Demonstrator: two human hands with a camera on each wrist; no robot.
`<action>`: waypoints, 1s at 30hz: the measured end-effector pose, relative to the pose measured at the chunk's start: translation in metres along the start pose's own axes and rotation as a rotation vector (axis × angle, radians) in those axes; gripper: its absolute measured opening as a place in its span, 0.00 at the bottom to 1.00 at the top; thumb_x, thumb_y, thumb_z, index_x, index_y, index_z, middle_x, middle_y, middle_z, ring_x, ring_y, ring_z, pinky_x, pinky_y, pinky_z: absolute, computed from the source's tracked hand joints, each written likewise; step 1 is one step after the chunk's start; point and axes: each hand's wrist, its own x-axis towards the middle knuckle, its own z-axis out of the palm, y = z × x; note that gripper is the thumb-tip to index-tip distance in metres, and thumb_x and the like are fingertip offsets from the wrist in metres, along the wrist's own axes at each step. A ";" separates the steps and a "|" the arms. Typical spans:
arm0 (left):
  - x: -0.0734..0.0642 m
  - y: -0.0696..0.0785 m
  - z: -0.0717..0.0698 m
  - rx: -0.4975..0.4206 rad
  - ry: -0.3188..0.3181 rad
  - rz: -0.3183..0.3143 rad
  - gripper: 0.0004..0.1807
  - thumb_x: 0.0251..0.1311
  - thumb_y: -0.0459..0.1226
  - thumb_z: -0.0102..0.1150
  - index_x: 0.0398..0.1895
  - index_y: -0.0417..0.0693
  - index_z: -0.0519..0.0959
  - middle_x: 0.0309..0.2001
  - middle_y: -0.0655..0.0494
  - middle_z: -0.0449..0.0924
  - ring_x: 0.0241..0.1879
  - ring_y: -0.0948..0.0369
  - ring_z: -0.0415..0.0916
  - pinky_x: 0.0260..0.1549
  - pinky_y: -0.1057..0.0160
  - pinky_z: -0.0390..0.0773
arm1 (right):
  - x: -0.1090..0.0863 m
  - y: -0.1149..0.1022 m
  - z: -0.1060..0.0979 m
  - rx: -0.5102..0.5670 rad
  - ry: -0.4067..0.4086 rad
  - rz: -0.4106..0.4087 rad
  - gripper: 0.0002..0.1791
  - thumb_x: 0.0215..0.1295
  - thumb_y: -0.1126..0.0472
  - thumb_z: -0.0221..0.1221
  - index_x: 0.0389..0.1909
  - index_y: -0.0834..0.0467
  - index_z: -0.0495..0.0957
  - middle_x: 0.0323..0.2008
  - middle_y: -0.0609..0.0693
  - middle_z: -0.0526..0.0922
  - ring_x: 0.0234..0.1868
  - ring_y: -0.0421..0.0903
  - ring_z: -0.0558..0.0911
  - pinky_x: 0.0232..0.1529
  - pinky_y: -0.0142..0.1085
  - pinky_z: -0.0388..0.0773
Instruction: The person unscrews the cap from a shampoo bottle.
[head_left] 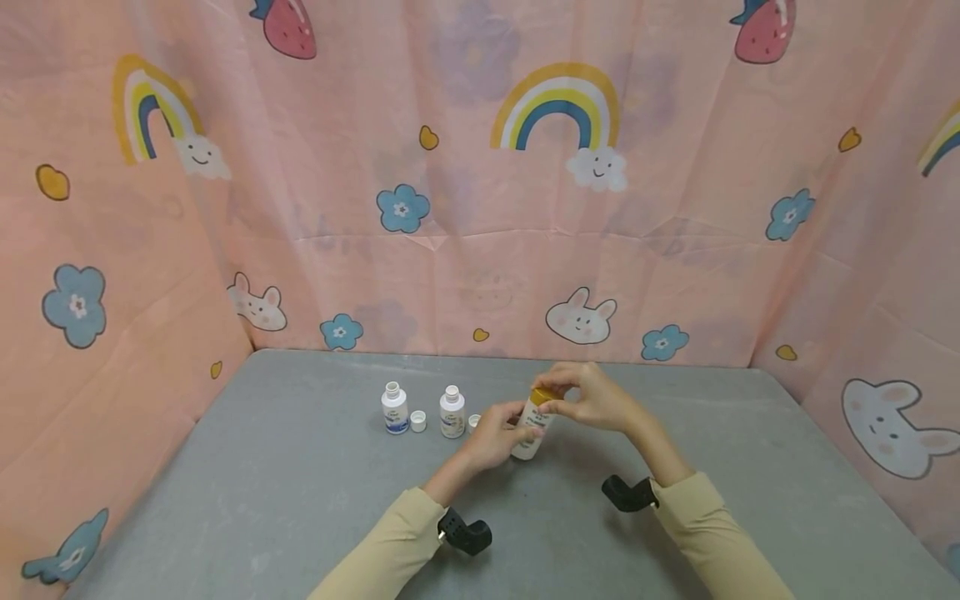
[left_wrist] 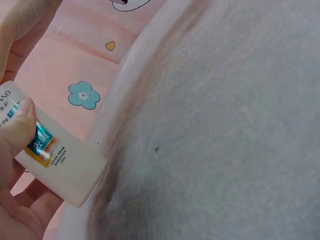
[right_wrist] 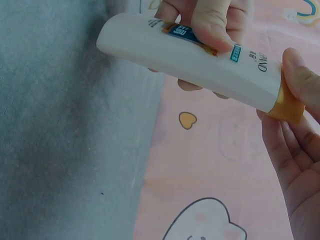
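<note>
A white shampoo-style bottle (head_left: 528, 440) with a yellow cap (head_left: 542, 395) is tilted above the grey table, its top leaning right. My left hand (head_left: 495, 435) grips the body, thumb across the front label. With thumb and fingers my right hand (head_left: 588, 398) pinches the cap. In the right wrist view the cap (right_wrist: 288, 104) sits on the bottle (right_wrist: 200, 70). The left wrist view shows the lower body of the bottle (left_wrist: 75, 172) and its blue-and-orange label, the cap being out of view there.
Left of my hands stand two small white bottles, one (head_left: 394, 408) farther left and one (head_left: 452, 412) nearer, both uncapped. A white cap (head_left: 418, 421) lies between them; another (head_left: 474, 422) is partly hidden by my left hand. Pink printed cloth (head_left: 480, 275) borders the grey table (head_left: 300, 500).
</note>
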 end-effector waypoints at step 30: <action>0.000 0.004 0.008 0.050 0.059 0.025 0.21 0.62 0.41 0.61 0.57 0.45 0.74 0.49 0.48 0.81 0.46 0.57 0.79 0.41 0.61 0.80 | -0.003 -0.005 -0.002 -0.010 0.050 0.031 0.14 0.55 0.64 0.68 0.43 0.62 0.82 0.36 0.48 0.85 0.35 0.38 0.81 0.38 0.31 0.81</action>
